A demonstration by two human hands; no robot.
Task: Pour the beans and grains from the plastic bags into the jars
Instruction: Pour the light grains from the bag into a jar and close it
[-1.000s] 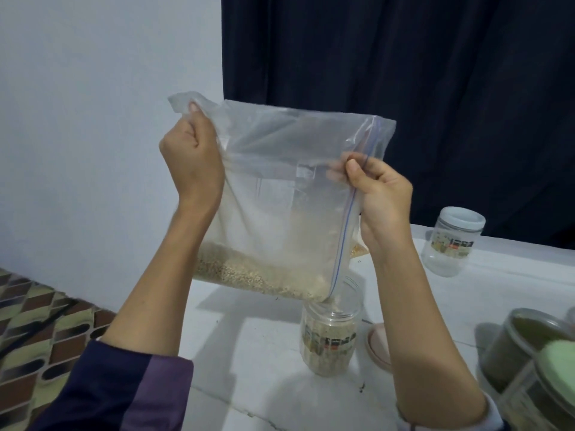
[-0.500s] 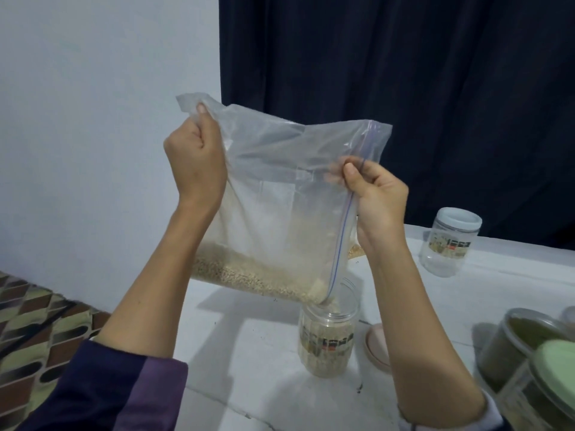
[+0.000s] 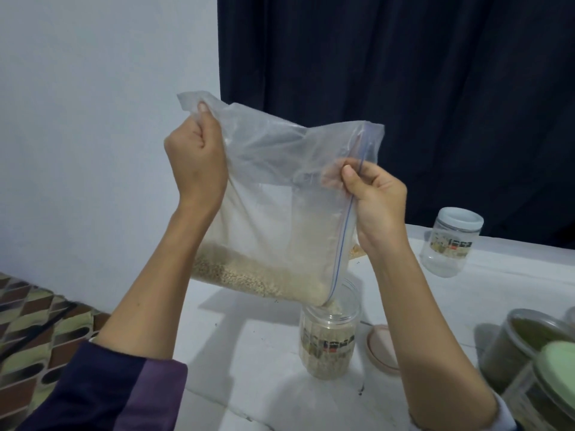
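A clear zip plastic bag (image 3: 280, 194) hangs turned on its side above the table, with pale grains (image 3: 249, 275) lying along its low edge. My left hand (image 3: 196, 160) grips the bag's upper left corner. My right hand (image 3: 373, 197) pinches the blue zip edge on the right. The bag's lowest corner reaches into the mouth of an open clear jar (image 3: 329, 340), and grains are falling into it. That jar is partly filled with the same grains.
A pinkish lid (image 3: 381, 349) lies right of the open jar. A closed jar with a white lid (image 3: 451, 241) stands farther back. Jars of green beans (image 3: 510, 346) crowd the right edge. The white table (image 3: 249, 353) ends at the left above patterned fabric (image 3: 28, 331).
The bag has tilted more, its right side lower. My right hand has slid down the zip edge. Grains have shifted toward the low corner over the jar.
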